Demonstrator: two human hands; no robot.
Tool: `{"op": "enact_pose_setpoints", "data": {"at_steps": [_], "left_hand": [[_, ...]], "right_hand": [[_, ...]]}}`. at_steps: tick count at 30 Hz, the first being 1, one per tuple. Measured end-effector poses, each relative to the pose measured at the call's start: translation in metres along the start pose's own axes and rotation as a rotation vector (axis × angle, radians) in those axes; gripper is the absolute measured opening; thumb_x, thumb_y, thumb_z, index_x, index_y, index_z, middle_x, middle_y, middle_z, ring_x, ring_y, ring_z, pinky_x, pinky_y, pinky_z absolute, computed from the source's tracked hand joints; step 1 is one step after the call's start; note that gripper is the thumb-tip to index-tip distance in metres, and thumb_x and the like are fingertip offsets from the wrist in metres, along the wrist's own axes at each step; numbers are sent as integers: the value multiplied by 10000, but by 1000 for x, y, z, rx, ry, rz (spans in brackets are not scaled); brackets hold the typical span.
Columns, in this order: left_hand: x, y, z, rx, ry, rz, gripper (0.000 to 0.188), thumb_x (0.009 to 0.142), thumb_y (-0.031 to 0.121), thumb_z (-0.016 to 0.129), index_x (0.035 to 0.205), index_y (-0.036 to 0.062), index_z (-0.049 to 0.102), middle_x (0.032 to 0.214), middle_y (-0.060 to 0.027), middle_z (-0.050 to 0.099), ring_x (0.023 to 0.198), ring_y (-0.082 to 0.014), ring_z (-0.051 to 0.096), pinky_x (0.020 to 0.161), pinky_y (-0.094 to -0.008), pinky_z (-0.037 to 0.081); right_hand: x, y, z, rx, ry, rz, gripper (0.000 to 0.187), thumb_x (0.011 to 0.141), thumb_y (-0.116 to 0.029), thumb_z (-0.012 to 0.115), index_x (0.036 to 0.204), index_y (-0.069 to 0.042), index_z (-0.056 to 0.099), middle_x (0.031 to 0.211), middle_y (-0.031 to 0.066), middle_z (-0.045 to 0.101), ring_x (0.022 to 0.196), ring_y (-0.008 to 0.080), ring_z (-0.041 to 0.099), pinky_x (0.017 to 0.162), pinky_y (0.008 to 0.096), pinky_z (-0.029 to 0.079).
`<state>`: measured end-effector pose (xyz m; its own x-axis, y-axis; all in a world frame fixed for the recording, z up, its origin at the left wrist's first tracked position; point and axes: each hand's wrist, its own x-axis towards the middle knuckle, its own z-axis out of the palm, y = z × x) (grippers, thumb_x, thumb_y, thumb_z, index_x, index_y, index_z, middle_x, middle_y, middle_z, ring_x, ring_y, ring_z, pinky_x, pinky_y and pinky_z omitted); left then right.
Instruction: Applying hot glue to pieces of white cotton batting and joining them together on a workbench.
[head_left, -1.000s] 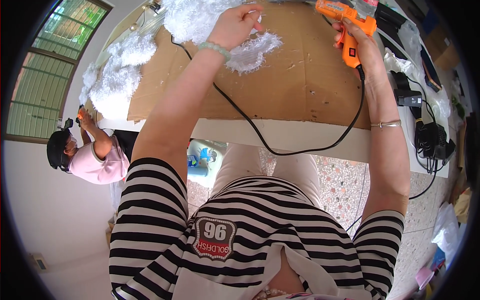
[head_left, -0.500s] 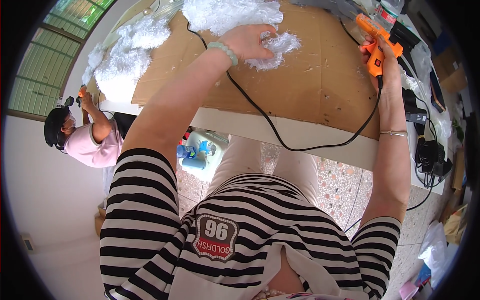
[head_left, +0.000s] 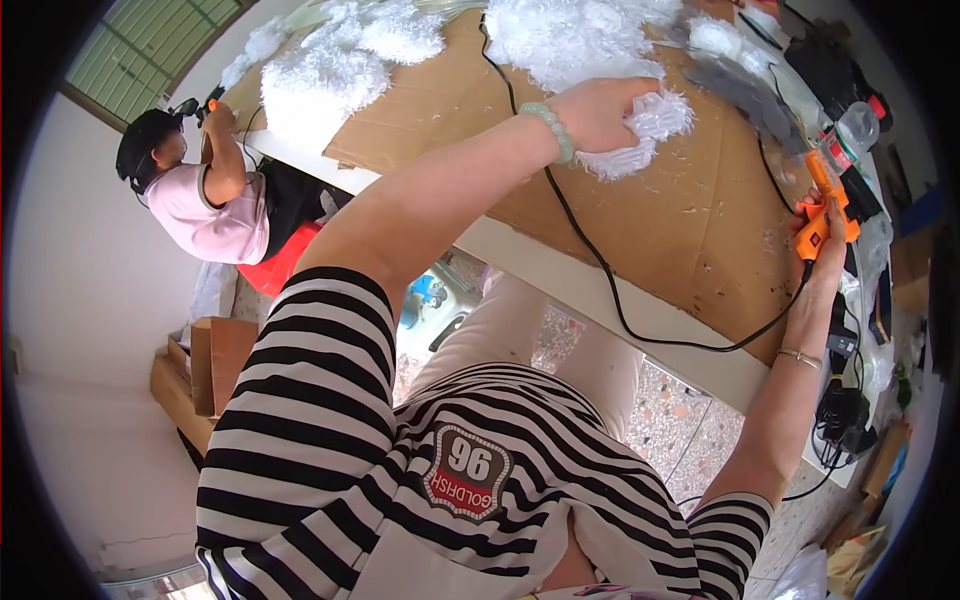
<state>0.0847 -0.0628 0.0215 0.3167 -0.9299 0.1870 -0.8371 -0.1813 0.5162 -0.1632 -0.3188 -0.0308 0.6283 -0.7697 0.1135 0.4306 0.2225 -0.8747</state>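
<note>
My left hand (head_left: 592,112) is closed at the edge of a small white fringed, tinsel-like piece (head_left: 662,122) on the brown cardboard (head_left: 700,225). Part of the piece lies beneath the fingers, and the thumb is mostly hidden. At the right edge of the table my right hand (head_left: 833,238) grips an orange hot glue gun (head_left: 812,240) by its handle, nozzle end tilted up and away. From the gun's base a black cord (head_left: 690,345) sags past the table's front edge and runs back up over the cardboard, under my left forearm.
A large heap of white fringe (head_left: 560,40) lies beyond my left hand, with another white heap (head_left: 325,85) farther left. Grey sheeting (head_left: 740,95) and a clear bottle (head_left: 858,125) are at far right. Black adapters (head_left: 845,415) sit below. At left, a co-worker (head_left: 210,205) holds an orange tool.
The whole view has shifted and turned, so the table appears farther right. My left hand has closed from a spread grip over the white piece. The glue gun stays in my right hand.
</note>
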Motion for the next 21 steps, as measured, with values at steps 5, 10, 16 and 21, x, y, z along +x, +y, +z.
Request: {"op": "enact_pose_setpoints", "data": {"at_steps": [5, 10, 16, 21], "left_hand": [[-29, -62, -55, -435, 220, -132, 533, 767, 15, 646, 1266, 43, 461, 883, -16, 582, 799, -80, 546, 697, -229, 447], [-65, -101, -104, -730, 452, -180, 245, 764, -25, 614, 1002, -15, 557, 854, -44, 613, 762, -132, 586, 689, -260, 474], [-94, -174, -173, -792, 737, -273, 217, 757, -26, 575, 972, -18, 547, 811, -46, 588, 681, -141, 565, 641, -273, 465], [-114, -173, -163, -173, 657, -593, 519, 755, 91, 600, 1258, 49, 476, 899, -96, 602, 804, -159, 581, 724, -290, 476]], "right_hand": [[0, -1, 0, 19, -36, -1, 321, 911, -268, 508, 1054, 18, 535, 870, 61, 588, 773, 142, 587, 630, 222, 469], [0, 3, 12, -92, 31, 5, 329, 923, -269, 490, 1065, 23, 549, 849, 58, 600, 740, 140, 599, 633, 221, 474], [-2, 2, 11, -66, 39, 58, 343, 914, -284, 511, 1072, 18, 549, 863, 53, 599, 765, 151, 591, 653, 226, 460], [-3, 5, 12, -69, 69, 62, 347, 904, -286, 531, 1077, 14, 544, 851, 44, 592, 754, 139, 584, 662, 218, 441]]}}
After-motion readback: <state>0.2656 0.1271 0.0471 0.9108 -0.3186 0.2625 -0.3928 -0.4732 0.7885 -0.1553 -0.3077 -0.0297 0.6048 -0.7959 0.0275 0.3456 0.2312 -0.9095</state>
